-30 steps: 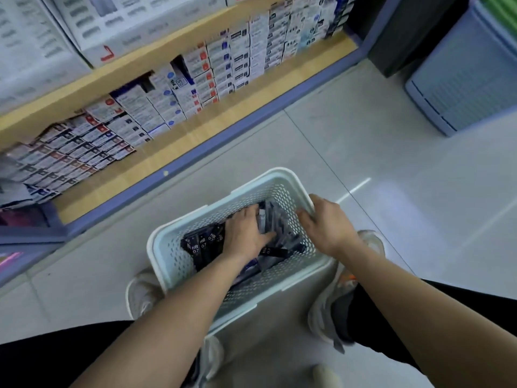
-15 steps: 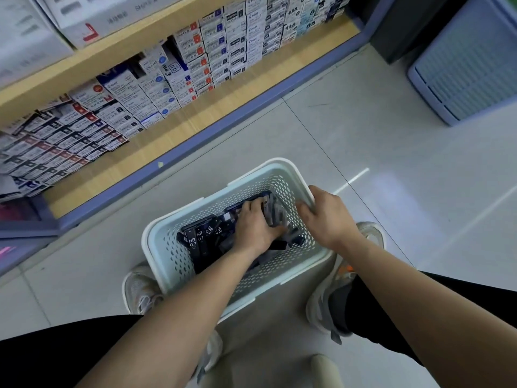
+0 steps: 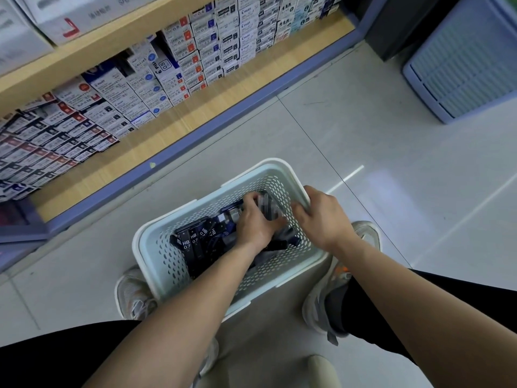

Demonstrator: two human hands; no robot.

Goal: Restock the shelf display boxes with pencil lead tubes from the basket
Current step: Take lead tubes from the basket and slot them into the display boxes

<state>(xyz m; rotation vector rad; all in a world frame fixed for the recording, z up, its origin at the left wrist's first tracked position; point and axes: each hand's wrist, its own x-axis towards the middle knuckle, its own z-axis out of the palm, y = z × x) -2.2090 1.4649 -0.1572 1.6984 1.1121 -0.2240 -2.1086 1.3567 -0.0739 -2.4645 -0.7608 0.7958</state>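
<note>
Lying jumbled, black HB-marked lead tubes (image 3: 187, 244)

Perforated pale-green basket (image 3: 156, 247), black lead tubes (image 3: 193, 245)

A pale blue slatted crate (image 3: 464, 57) stands on the grey floor tiles (image 3: 391, 169), well beyond the right hand (image 3: 321, 219) and to its right. One grey sneaker (image 3: 366, 233) is just beside this hand; the other sneaker (image 3: 134, 289) lies nearer than the left hand (image 3: 257, 225), to its left.
</note>
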